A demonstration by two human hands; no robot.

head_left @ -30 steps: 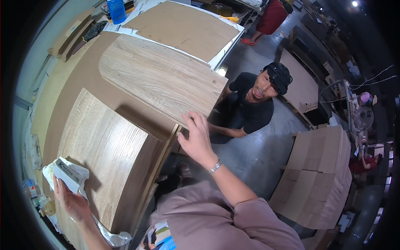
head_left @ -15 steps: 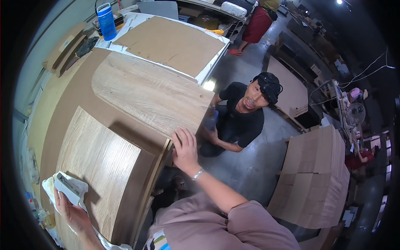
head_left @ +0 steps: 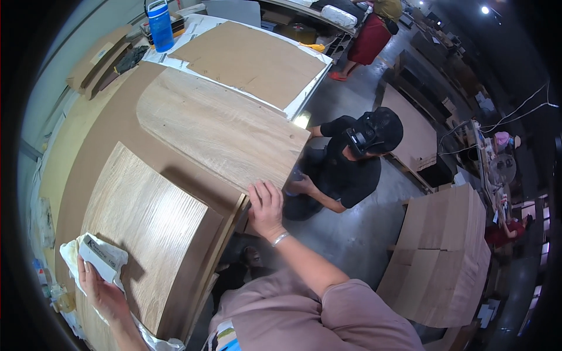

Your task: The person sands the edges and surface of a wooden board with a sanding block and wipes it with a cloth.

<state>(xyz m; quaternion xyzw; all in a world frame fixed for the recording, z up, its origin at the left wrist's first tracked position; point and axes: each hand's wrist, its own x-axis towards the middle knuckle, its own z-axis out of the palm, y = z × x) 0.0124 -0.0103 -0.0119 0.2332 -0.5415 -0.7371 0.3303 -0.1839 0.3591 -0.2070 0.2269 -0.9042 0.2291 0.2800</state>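
Observation:
My left hand [head_left: 105, 295] holds a small grey-and-white box [head_left: 100, 255], fingers against its face. A crumpled white cloth [head_left: 117, 245] is bunched around the box. Beside it lies a pale wood-grain panel [head_left: 149, 216], a shine running across its surface. My right hand [head_left: 266, 212], with a silver bracelet at the wrist, grips the near right corner of a second wood-grain board [head_left: 219, 131]. That board has one rounded far corner and small holes along its edge. The thumb is mostly hidden.
A brown sheet [head_left: 117, 111] lies under both boards. Cardboard [head_left: 252, 58] and a blue bottle [head_left: 160, 28] are at the far end. A co-worker in black [head_left: 354, 169] crouches right of the board. Stacked cardboard [head_left: 439, 257] stands on the right.
The co-worker has lowered their head, so the cap now faces up. The whole view has shifted slightly. Both my hands keep their places on the box and board.

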